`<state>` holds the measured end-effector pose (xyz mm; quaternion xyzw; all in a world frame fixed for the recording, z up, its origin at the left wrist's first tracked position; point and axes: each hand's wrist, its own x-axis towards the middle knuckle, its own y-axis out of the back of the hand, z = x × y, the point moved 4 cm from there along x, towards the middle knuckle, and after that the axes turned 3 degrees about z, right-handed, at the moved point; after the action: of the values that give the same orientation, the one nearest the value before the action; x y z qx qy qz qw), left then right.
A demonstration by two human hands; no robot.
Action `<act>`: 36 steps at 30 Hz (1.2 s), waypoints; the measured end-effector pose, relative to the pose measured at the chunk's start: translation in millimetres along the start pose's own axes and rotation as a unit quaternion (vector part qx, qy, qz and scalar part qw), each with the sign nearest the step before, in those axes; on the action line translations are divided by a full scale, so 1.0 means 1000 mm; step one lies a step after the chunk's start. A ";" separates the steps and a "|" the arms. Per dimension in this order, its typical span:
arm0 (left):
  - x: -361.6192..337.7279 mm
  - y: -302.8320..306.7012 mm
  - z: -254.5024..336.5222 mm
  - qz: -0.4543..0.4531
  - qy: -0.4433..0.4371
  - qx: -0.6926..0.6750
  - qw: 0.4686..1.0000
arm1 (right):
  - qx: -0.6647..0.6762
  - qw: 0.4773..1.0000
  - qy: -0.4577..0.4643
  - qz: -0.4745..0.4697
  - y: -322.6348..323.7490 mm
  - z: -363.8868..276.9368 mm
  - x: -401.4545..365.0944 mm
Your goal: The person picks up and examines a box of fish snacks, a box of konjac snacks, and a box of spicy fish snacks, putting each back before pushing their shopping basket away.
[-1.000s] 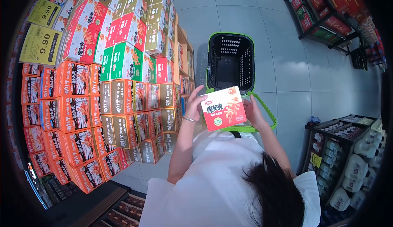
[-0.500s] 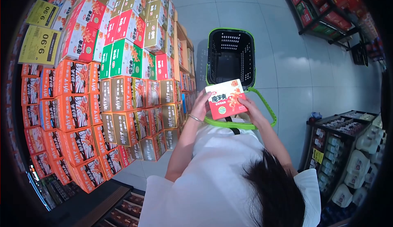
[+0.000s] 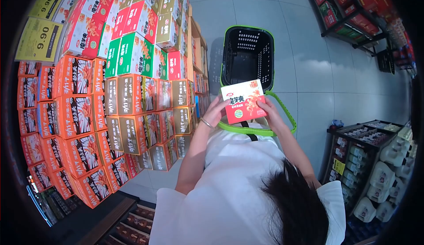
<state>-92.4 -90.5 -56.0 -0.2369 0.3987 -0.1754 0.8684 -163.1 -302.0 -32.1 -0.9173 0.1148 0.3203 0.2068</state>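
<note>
A red and white snack box point(image 3: 244, 102) is held in front of my body, its printed face turned up. My left hand point(image 3: 215, 111) grips its left edge, with a bangle on that wrist. On the right edge, my right hand point(image 3: 272, 112) has its thumb pressed on the front of the box; its other fingers are partly hidden. Just beyond the box, a black shopping basket point(image 3: 248, 59) with a green rim shows a bare inside. The basket's green handle point(image 3: 289, 112) loops towards me, under the box and beside my forearms.
Stacked snack boxes point(image 3: 79, 117) in orange, brown, red and green fill the left side, with yellow price tags point(image 3: 39, 39) at the far left. A rack with egg cartons point(image 3: 382, 179) stands at the lower right. Another shelf point(image 3: 349, 13) holds red packages at the upper right.
The view has shifted slightly against the shelves. Both hands keep hold of the box, which has risen a little in view; the left fingers now lie partly over its printed face.
</note>
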 end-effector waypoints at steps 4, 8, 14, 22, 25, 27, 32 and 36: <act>-0.002 0.000 0.002 -0.015 -0.018 0.023 0.999 | 0.022 0.999 -0.005 0.031 -0.001 -0.001 0.001; 0.002 0.007 -0.001 -0.034 -0.007 0.052 0.998 | 0.028 0.998 -0.011 0.047 -0.007 -0.003 -0.001; -0.005 0.007 0.005 -0.050 0.005 0.069 0.996 | 0.042 0.998 0.030 0.032 -0.013 -0.004 -0.001; 0.004 0.013 -0.001 -0.064 -0.012 0.084 0.994 | 0.044 0.998 0.024 0.039 -0.014 -0.007 -0.003; 0.003 0.009 0.001 -0.071 0.002 0.084 0.994 | 0.049 0.998 0.010 0.045 -0.017 -0.012 -0.008; 0.002 0.010 0.004 -0.076 -0.002 0.091 0.993 | 0.052 0.997 -0.002 0.050 -0.017 -0.010 -0.010; 0.002 0.012 0.007 -0.079 0.000 0.062 0.995 | 0.022 1.000 0.011 0.018 -0.016 -0.010 -0.003; 0.008 0.015 0.002 -0.077 0.013 0.033 0.996 | 0.024 0.999 -0.005 0.022 -0.014 -0.010 -0.005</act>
<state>-84.0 -81.6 -67.9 -0.2357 0.3842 -0.2578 0.8546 -156.5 -293.6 -17.0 -0.9078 0.1412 0.3263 0.2223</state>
